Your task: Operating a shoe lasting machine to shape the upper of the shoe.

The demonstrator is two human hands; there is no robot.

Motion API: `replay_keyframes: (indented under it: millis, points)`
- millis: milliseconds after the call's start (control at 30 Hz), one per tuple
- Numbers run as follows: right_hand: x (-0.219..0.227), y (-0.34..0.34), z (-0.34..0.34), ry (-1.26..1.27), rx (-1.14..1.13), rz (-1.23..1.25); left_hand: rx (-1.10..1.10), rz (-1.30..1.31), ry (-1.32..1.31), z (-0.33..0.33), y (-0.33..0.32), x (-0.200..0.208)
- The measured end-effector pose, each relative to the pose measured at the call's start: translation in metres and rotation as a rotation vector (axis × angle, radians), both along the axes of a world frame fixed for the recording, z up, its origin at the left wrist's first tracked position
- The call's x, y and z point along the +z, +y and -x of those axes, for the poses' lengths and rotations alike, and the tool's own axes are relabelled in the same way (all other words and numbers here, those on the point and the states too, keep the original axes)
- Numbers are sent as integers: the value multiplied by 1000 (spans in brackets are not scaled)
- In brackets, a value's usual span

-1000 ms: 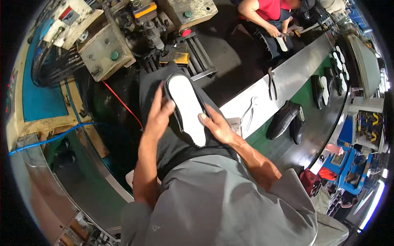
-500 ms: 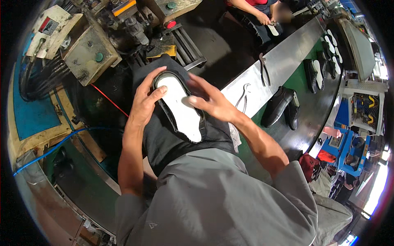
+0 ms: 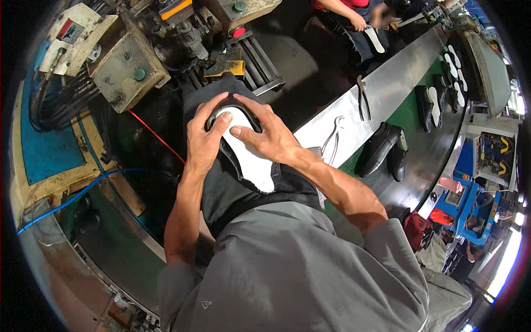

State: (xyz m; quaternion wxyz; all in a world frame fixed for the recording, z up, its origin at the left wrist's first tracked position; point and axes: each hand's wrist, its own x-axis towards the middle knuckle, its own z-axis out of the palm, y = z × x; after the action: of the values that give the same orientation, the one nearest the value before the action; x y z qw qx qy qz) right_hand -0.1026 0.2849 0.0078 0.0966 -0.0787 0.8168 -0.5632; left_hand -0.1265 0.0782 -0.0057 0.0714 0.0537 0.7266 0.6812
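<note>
The long metal-edged desk (image 3: 404, 72) runs off toward 2 o'clock, beyond the dark-clad lap (image 3: 296, 187). On that lap rests the black shoe upper (image 3: 231, 160), rounded end toward 12 o'clock, narrower end toward 5. The white board (image 3: 251, 163) lies within its edge. Both grips are curled snugly around the rounded end: the left hand (image 3: 203, 133) at 10 o'clock, the right hand (image 3: 274, 135) at 2, thumbs (image 3: 225, 118) over the board. Even thumb pressure, with fingers bracing the rim, should best prevent skewing.
</note>
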Motion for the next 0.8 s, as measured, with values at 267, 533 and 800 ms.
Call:
replay_keyframes:
  millis: [267,533,800]
  points:
    - [-9,12,2,8,70,67,13,-9,-2,6,-3,-15]
    - [-16,43,16,-250,249,346,-156,-519,-211,7,-9,-30]
    - [-15,29,25,-169,221,73,-106,-413,-189,9,12,-29]
